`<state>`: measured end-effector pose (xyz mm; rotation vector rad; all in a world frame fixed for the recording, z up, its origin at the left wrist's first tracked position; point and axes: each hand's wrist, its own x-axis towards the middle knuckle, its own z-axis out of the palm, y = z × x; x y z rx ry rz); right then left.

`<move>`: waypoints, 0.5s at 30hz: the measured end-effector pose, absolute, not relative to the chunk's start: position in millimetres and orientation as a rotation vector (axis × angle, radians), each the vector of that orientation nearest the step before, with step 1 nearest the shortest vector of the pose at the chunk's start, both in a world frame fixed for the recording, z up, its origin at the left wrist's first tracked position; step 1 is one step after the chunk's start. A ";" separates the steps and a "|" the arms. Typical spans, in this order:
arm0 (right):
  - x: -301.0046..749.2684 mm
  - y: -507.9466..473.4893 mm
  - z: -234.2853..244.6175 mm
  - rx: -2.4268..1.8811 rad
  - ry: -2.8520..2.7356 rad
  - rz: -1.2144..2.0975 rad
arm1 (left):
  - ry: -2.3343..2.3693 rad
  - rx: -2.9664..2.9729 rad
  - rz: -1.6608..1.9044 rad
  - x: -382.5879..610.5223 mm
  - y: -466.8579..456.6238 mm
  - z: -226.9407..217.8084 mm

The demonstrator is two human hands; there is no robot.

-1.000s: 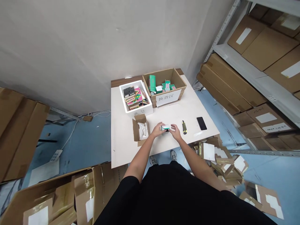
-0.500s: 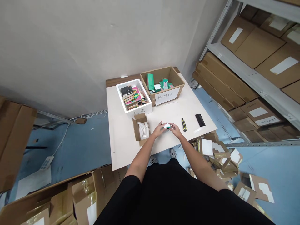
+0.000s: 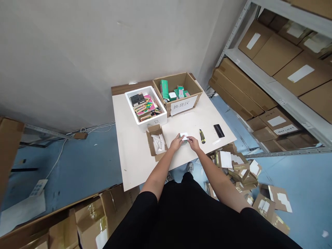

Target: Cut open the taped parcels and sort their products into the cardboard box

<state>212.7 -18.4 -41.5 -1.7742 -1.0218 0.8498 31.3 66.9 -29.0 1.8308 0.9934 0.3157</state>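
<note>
A small white and green box [image 3: 184,135] is held over the table near its front edge, between my two hands. My left hand [image 3: 177,142] grips its left side, thumb on top. The fingers of my right hand [image 3: 193,143] are pinched on its right edge. To the left stands an open cardboard box [image 3: 149,142] with white wrapped items [image 3: 158,142] in it. A black and yellow box cutter [image 3: 202,136] lies to the right of my right hand, and beyond it a black phone [image 3: 219,130].
At the back of the table [image 3: 135,166] stand a white foam box [image 3: 162,120] of mixed packets and a labelled cardboard box [image 3: 195,90] holding green boxes. Shelves [image 3: 261,77] of cartons rise on the right. Flattened and opened cartons [image 3: 241,169] litter the floor below.
The small box has tilted so that a broad white face now shows, with my fingers closer in on it. The whole view has shifted slightly.
</note>
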 end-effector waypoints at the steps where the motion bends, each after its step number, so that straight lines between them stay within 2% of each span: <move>1: 212.5 -18.9 -41.7 -1.785 -1.025 0.839 | 0.993 1.849 0.303 30.0 66.2 -29.4; 5: 211.5 -22.0 -44.6 -1.750 -1.012 0.863 | 0.970 1.846 0.320 27.0 59.5 -34.5; 10: 212.8 -16.9 -52.1 -1.624 -0.804 1.023 | 1.153 1.539 0.588 41.7 56.2 -47.6; 15: 215.5 12.3 -67.5 -1.578 -0.687 1.145 | 1.253 1.331 0.660 64.1 77.1 -59.3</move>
